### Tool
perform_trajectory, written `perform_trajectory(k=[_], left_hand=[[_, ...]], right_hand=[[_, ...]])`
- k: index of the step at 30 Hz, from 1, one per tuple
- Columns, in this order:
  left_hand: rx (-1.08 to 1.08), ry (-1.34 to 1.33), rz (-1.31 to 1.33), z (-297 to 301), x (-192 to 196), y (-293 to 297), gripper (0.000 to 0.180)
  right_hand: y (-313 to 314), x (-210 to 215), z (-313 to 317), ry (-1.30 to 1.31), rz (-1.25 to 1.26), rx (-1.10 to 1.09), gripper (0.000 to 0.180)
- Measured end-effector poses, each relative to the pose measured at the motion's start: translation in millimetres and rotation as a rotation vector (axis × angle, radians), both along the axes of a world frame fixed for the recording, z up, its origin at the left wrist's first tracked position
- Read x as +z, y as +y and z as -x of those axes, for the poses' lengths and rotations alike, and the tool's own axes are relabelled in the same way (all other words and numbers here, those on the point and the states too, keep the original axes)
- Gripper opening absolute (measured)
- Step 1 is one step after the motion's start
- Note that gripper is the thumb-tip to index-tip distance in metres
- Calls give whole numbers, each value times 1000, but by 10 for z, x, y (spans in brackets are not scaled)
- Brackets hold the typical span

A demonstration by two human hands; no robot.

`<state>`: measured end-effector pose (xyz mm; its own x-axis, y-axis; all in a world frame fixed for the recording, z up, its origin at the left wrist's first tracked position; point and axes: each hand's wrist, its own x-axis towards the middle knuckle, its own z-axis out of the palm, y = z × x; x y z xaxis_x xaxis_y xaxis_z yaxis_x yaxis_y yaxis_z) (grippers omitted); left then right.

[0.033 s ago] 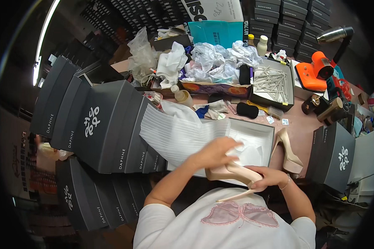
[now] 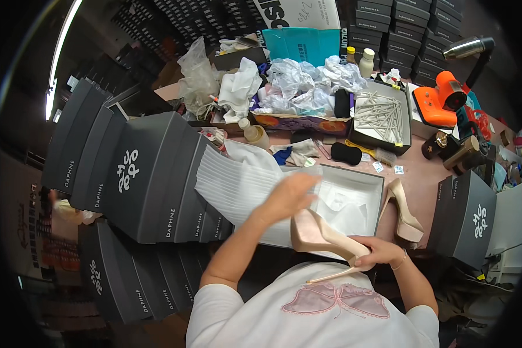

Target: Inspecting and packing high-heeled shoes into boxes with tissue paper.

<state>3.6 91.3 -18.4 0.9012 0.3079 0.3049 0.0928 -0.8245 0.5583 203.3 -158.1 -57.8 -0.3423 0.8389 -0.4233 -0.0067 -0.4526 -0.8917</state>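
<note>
My right hand (image 2: 380, 251) grips a beige high-heeled shoe (image 2: 329, 236) round its heel end, its toe pointing left and its thin heel lying across my shirt front. Above the toe of this shoe is my left hand (image 2: 289, 197), smeared by motion, so I cannot tell how its fingers are set. Beneath both hands lies an open shoe box (image 2: 378, 200) with white paper (image 2: 348, 203) inside. White ribbed wrapping sheet (image 2: 238, 185) spreads over the box's left end. A second beige high-heeled shoe (image 2: 405, 211) stands on the table right of the box.
Stacked dark grey shoe boxes (image 2: 151, 174) crowd the left; more boxes (image 2: 464, 217) stand at the right. Behind are a carton of crumpled paper (image 2: 298, 123), a tray of white sticks (image 2: 381, 116), a brush (image 2: 383, 155), a bottle (image 2: 254, 134) and an orange device (image 2: 438, 107).
My left hand has moved up and left, away from the shoe's toe. The held shoe and my right hand have shifted slightly; the second shoe has stayed put.
</note>
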Motion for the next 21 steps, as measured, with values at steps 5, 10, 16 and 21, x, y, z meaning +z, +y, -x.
perform_trajectory(k=[5,10,16,21], left_hand=[[374,217,-693,324,-822,1308,40],[483,913,-583,263,-922,1859,22],[336,-314,-598,-14,913,957,35],[176,-569,-174,1,515,10,39]], right_hand=[[-528,-252,94,334,146,-429,77],[-618,-261,80,364,83,-697,87],[-614,-6,-128,300,-81,-837,82],[-563,17,-333,372,-228,-993,82]])
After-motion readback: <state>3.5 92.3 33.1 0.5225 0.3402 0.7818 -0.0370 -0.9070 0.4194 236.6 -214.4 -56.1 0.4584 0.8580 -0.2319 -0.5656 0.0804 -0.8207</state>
